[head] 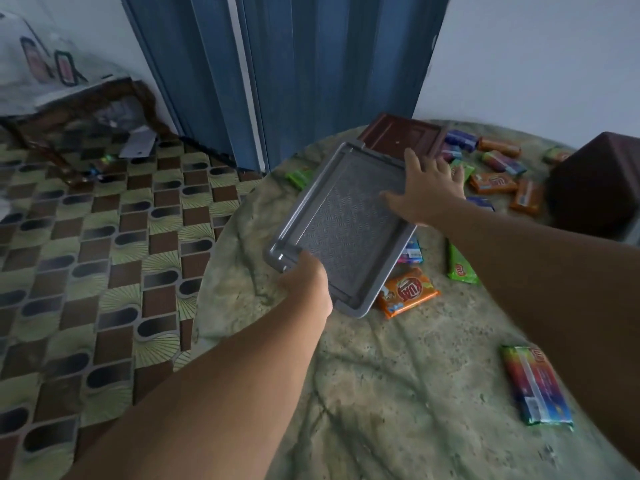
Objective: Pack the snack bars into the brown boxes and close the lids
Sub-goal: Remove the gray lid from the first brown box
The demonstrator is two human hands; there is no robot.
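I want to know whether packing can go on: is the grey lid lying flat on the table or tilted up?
Tilted up. The grey lid is held off the table: the left hand grips its near corner and the right hand rests on its far edge, with an orange snack bar partly beneath it.

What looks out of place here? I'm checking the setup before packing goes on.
The grey lid is held tilted above the table, left hand gripping its corner, right hand flat on top. Snack bars lie scattered loose, one partly under it.
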